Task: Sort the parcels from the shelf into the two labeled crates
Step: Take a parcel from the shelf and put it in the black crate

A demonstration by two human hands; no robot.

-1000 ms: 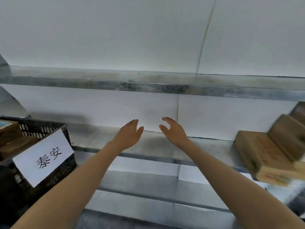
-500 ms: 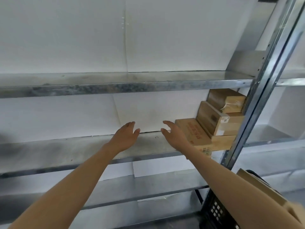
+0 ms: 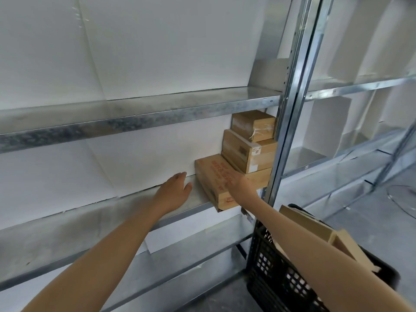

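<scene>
Three cardboard parcels are stacked at the right end of the middle metal shelf [image 3: 126, 212]. The bottom one is a long flat parcel [image 3: 210, 176] with red print. A medium parcel [image 3: 249, 152] lies on it, and a small parcel [image 3: 253, 124] tops the stack. My right hand [image 3: 239, 188] rests on the top of the flat parcel near its front end, fingers spread. My left hand [image 3: 174, 193] hovers open just left of that parcel, fingers straight, apart from it. A black plastic crate [image 3: 288, 280] with cardboard parcels [image 3: 315, 226] inside stands at the lower right.
A steel upright post [image 3: 292, 104] stands right of the stack. White panels back the shelves. An upper shelf [image 3: 135, 118] runs above the parcels and a lower shelf [image 3: 180, 257] below. More shelving extends to the right.
The view has swung right and closer to the parcel stack. Both hands moved right; my right hand now lies on the flat bottom parcel and my left hand sits beside it.
</scene>
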